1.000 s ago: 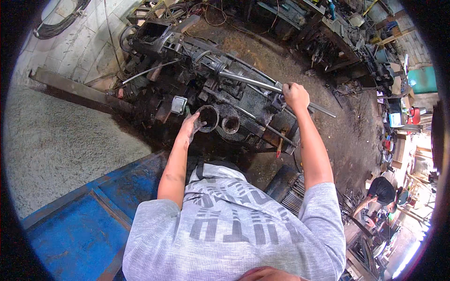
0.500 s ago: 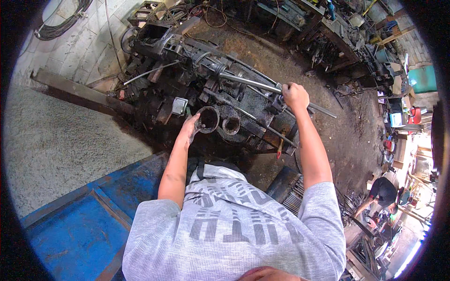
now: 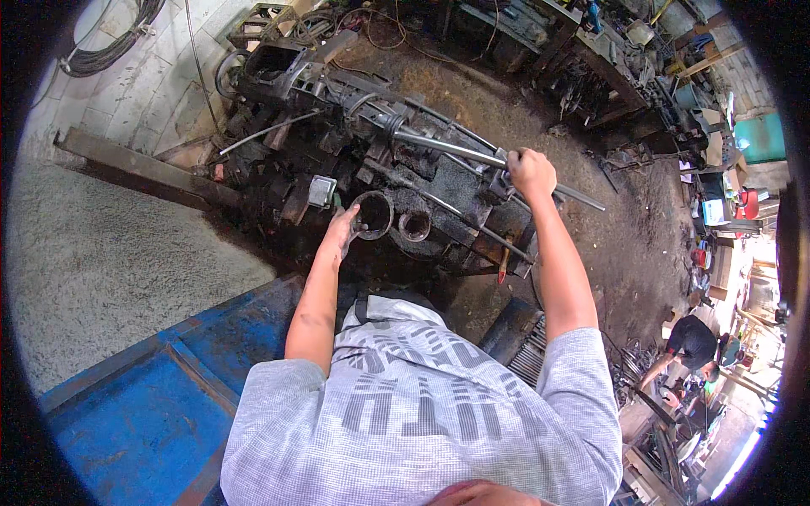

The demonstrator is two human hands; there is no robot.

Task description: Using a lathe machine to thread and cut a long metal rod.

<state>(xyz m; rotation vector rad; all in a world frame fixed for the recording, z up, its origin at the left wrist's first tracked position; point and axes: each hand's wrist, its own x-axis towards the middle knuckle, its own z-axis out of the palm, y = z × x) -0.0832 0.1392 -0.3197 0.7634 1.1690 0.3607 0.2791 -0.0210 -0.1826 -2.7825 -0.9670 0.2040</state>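
My right hand [image 3: 531, 173] is wrapped round a long steel bar [image 3: 451, 149] that lies slantwise over a dark, greasy machine [image 3: 447, 181]. The bar's tip sticks out beyond my fist to the right. My left hand [image 3: 344, 229], grimy with grease, grips a round metal ring [image 3: 390, 216] on the machine's near side. Its thumb rests at the ring's left edge, and the other fingers are mostly hidden. Just right of that ring is a smaller ring [image 3: 415, 224]. A metal box [image 3: 321, 191] sits above my left hand. A red-tipped brush [image 3: 504, 263] leans near the machine's right end.
A blue metal panel [image 3: 143, 405] lies at the lower left, beside a rough concrete surface [image 3: 110, 261]. Cluttered workbenches [image 3: 607, 63] line the far side. Coiled cable [image 3: 110, 52] hangs on the left wall. A person [image 3: 692, 344] bends over parts at the lower right.
Both hands keep their grips and hardly move. The person at the lower right shifts slightly.
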